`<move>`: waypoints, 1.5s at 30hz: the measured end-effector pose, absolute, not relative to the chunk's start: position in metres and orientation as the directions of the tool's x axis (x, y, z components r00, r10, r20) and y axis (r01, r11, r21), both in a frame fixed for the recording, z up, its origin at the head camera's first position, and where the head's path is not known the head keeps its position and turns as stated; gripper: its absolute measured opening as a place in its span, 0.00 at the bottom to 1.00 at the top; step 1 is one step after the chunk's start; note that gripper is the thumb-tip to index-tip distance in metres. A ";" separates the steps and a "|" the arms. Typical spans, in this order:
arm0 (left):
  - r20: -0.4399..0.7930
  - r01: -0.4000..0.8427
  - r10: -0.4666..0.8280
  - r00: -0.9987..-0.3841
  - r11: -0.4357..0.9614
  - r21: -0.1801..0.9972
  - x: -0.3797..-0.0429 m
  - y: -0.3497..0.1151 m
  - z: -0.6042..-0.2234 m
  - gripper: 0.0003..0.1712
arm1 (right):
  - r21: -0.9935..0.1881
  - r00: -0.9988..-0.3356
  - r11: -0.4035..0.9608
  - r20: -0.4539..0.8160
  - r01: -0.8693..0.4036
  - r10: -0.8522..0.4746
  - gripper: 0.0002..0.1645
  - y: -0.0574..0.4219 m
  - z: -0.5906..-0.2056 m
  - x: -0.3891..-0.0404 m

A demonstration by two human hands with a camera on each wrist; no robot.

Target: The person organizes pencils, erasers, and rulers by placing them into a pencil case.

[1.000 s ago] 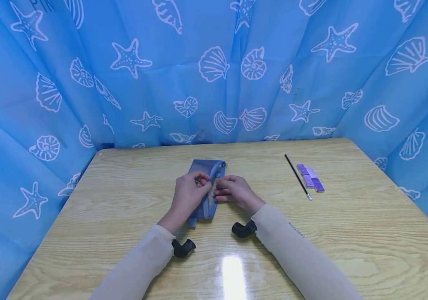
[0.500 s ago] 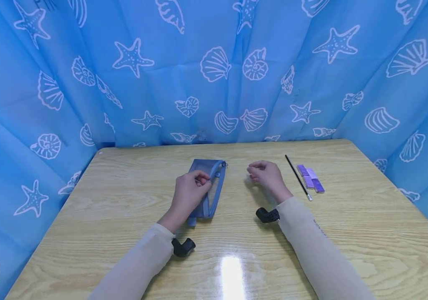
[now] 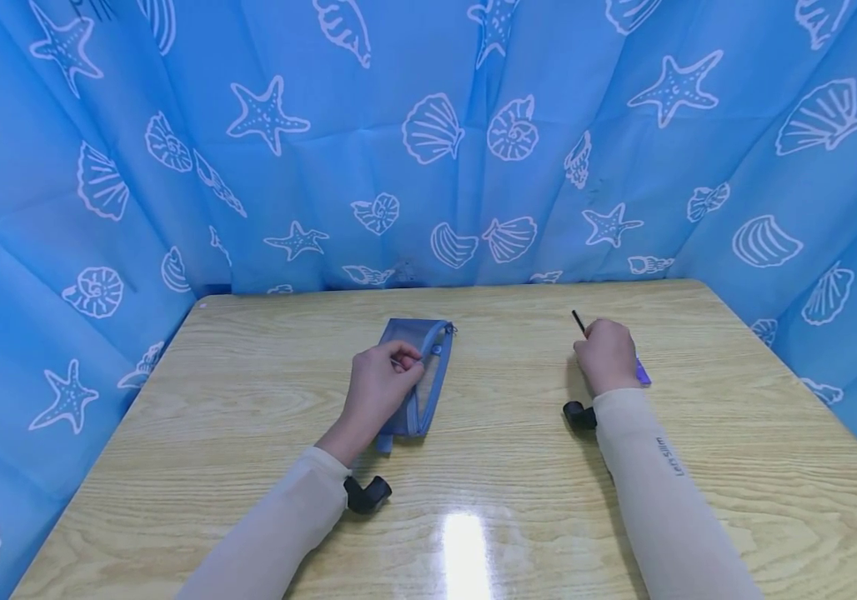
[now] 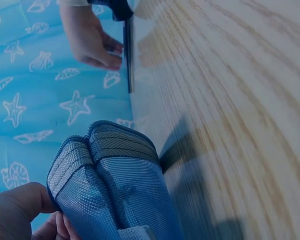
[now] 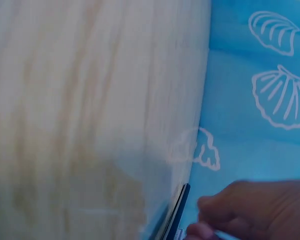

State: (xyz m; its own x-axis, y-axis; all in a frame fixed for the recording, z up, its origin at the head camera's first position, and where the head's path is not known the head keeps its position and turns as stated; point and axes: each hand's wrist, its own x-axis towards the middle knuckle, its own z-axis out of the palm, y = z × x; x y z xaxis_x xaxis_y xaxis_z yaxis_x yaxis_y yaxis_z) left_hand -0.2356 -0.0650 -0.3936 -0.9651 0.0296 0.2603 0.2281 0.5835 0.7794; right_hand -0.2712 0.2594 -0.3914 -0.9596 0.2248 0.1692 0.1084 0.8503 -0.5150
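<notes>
My left hand pinches the edge of a blue mesh pencil case, which lies unzipped on the table. The left wrist view shows the thumb and fingers at the side of the mesh case. Over to the right, my right hand is above a black pencil, covering most of it. From the right wrist, the pencil appears close beside the thumb and finger; a grip on it is not visible. Purple blocks are mostly hidden behind the right hand.
The wood-grain table reaches back to a blue curtain with shells and starfish. Black curved devices sit at the left wrist and right wrist.
My right hand has left the pencil case's opening and travelled right to the pencil, covering it and most of the purple blocks. The left hand stays at the case.
</notes>
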 end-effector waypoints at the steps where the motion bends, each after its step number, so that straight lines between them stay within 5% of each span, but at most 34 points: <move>1: 0.260 0.227 0.028 -0.965 0.583 0.780 -0.235 -0.065 -0.393 0.03 | -0.504 -0.961 0.856 0.163 0.115 0.225 0.12 0.262 -0.392 -0.271; 45: 0.255 0.231 0.036 -0.966 0.561 0.795 -0.235 -0.068 -0.391 0.04 | -0.353 -0.984 0.924 0.039 0.149 0.173 0.14 0.267 -0.386 -0.270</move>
